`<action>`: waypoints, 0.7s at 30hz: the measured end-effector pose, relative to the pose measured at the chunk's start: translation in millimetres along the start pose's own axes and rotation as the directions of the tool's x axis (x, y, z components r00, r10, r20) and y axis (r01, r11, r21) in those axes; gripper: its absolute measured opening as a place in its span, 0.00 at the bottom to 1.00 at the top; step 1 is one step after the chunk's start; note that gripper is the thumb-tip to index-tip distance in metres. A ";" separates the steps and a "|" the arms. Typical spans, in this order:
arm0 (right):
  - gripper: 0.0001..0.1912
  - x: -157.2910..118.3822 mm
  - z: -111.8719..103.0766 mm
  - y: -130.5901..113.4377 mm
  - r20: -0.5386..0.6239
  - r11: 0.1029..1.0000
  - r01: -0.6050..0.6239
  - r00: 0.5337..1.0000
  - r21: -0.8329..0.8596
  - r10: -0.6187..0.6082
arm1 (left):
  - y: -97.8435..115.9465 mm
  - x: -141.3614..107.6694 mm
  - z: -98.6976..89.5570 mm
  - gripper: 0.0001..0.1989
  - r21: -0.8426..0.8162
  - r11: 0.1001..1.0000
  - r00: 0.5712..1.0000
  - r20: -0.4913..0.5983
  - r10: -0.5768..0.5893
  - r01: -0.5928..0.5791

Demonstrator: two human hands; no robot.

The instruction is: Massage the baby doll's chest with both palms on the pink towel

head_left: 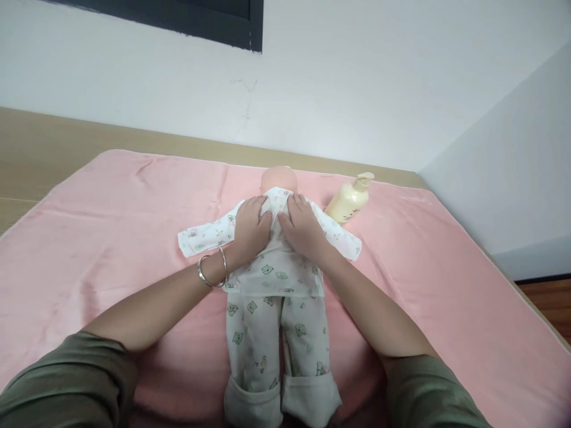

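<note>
A baby doll (279,178) lies stretched out in the middle of the pink mat, its bare head pointing away from me. It wears a white long-sleeved top (281,273) and matching trousers (254,333), both with small animal prints, the trouser cuffs turned up. Both sleeves spread out sideways. My left hand (253,224), with a silver bangle (212,268) on the wrist, rests flat on the upper left of the top. On the upper right lies my right hand (303,226), fingers extended. Nothing is gripped in either hand. The thumbs point toward each other, slightly apart.
A cream pump bottle (350,199) leans or lies tilted beside the doll's right-hand sleeve. The pink mat (134,208), slightly wrinkled, covers a wooden surface (53,134). A white wall (334,89) rises behind it, with a dark frame (214,24) at upper left.
</note>
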State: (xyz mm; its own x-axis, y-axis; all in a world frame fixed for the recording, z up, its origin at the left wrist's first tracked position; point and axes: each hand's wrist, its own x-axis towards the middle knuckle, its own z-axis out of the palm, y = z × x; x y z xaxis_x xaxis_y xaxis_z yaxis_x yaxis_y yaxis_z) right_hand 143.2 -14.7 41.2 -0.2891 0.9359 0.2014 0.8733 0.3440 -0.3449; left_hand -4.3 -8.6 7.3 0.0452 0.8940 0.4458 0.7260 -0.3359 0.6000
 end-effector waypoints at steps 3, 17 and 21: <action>0.32 6.8 -6.0 4.0 -0.011 0.997 -0.066 0.998 0.036 0.066 | 3.9 -2.7 0.5 0.21 -0.093 0.994 0.996 -0.053 -0.068 0.062; 0.29 -13.9 -9.0 -14.7 -0.088 0.990 0.135 0.987 0.039 -0.132 | 5.5 -3.4 0.4 0.20 -0.170 0.979 0.987 -0.093 -0.133 0.116; 0.30 -13.2 -17.2 -13.5 -0.248 0.987 0.155 0.959 0.047 -0.139 | 4.5 -3.6 1.1 0.21 -0.167 0.979 0.986 -0.094 -0.135 0.118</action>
State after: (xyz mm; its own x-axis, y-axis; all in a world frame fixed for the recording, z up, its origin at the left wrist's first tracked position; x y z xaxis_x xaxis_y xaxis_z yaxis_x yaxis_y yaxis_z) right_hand 142.0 -33.0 58.9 -0.3010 0.8308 0.4681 0.7987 0.4878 -0.3522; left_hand -0.4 -13.0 7.7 -0.1181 0.8992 0.4214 0.6012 -0.2730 0.7510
